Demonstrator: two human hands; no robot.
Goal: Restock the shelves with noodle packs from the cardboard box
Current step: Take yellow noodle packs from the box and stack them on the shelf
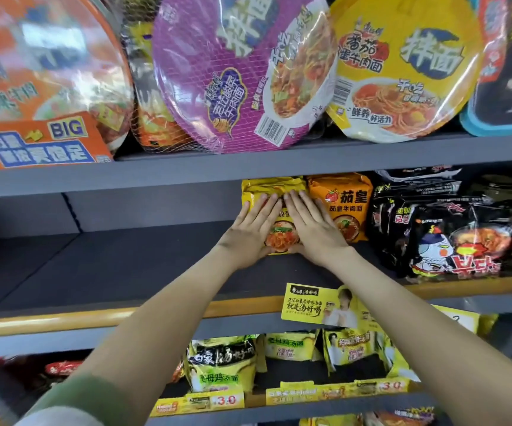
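1. A yellow noodle pack [274, 187] stands upright at the back of the middle shelf [119, 265]. It is just left of an orange noodle pack [342, 201], and the sides of the two look to be touching.
2. Its printed front faces the person, with the top seam up and the bowl picture low. Its longer side appears to run up and down.
3. The left hand [253, 224] and right hand [311, 224] lie flat on that front with the fingers straight and spread. Neither hand curls round the pack, and the fingertips of the two hands almost meet.
4. Right of the orange noodle pack sit black packs [451, 238], one of them upside down.
5. Above it, on the next shelf up, a purple bowl [233, 75] leans on its edge.
6. Below it, a yellow sign [316, 305] hangs on the shelf's front edge.
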